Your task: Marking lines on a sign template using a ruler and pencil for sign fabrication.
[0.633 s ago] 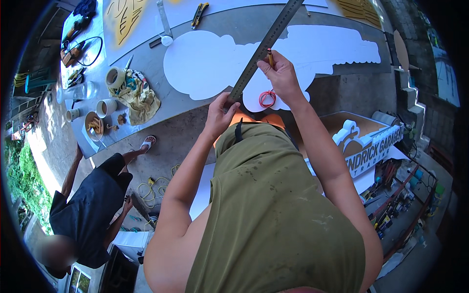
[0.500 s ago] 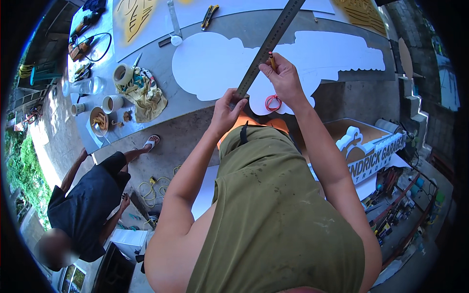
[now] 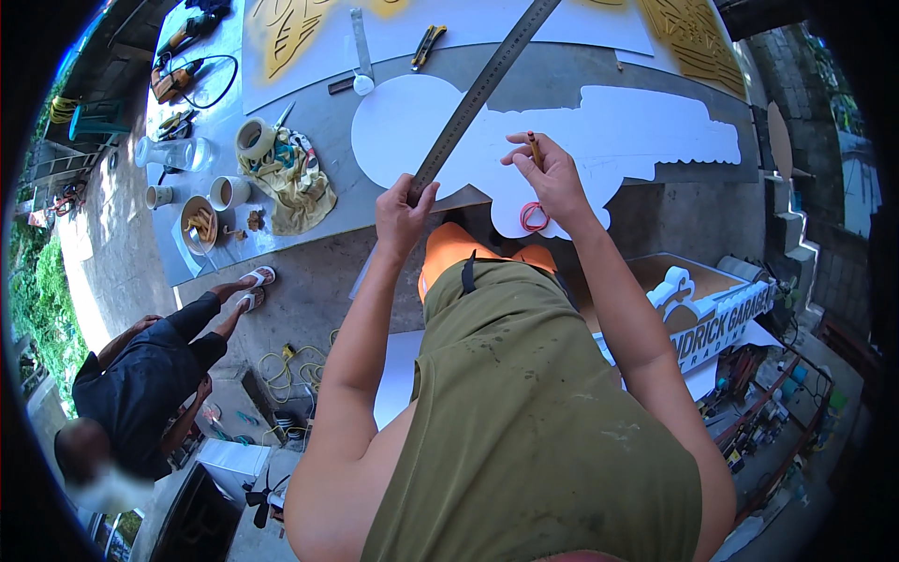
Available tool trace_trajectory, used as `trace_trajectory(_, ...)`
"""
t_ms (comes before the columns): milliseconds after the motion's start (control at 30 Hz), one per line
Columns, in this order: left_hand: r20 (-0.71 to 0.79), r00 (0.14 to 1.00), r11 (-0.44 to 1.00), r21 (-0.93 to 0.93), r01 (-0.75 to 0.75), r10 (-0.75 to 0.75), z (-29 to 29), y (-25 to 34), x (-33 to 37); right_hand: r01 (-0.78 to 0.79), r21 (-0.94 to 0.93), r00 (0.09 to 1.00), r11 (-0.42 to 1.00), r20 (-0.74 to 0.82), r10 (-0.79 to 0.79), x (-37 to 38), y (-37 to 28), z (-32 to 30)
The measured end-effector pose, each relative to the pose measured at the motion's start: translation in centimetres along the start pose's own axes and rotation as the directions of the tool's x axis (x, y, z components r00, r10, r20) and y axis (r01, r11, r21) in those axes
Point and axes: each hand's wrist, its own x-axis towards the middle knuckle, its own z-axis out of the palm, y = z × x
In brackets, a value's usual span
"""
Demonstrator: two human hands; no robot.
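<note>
My left hand [image 3: 403, 214] is closed round the near end of a long dark metal ruler [image 3: 478, 98], which slants up and away to the right. The ruler passes over a white cut-out panel [image 3: 407, 117] with curved and scalloped edges; whether it touches the panel I cannot tell. In my right hand [image 3: 554, 183], a short brown pencil [image 3: 535, 148] points upward between the fingers, above the panel's middle. Just below that hand, a small coil of red cord [image 3: 532, 218] lies on the panel's near lobe.
Tape rolls [image 3: 255, 138], a crumpled cloth [image 3: 304, 197], a bowl [image 3: 198, 220] and a cutter knife [image 3: 429, 47] lie on the grey table [image 3: 356, 214]. Power tools [image 3: 176, 80] sit far left. A person [image 3: 140, 375] stands at left; a lettered sign [image 3: 721, 323] is at right.
My left hand has carried the ruler leftward and slightly nearer. The right hand with the pencil has moved down and right, away from the ruler. The person at left has stepped away from the table.
</note>
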Motion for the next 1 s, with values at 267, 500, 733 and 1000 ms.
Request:
trace_trajectory(267,0.167,0.985,0.955,0.286,-0.076,0.028,2.9,-1.3,12.3,-0.166,-0.091,0.971,0.982,-0.189,0.146,-5.5,7.6,-5.8)
trace_trajectory(500,0.294,0.955,0.888,0.448,-0.104,-0.037,6.6,-2.3,20.2,-0.308,-0.127,0.877,0.943,-0.423,0.229,-11.2,10.1,-10.1)
trace_trajectory(733,0.354,0.929,0.811,0.572,-0.123,-0.109,6.8,-4.1,24.7,-0.437,-0.107,0.801,0.893,-0.499,0.333,-15.1,12.4,-12.1)
trace_trajectory(1000,0.263,0.964,0.789,0.583,-0.195,0.044,9.4,-7.9,26.7,-0.557,-0.135,0.781,0.820,-0.422,0.460,-15.2,14.3,-11.1)
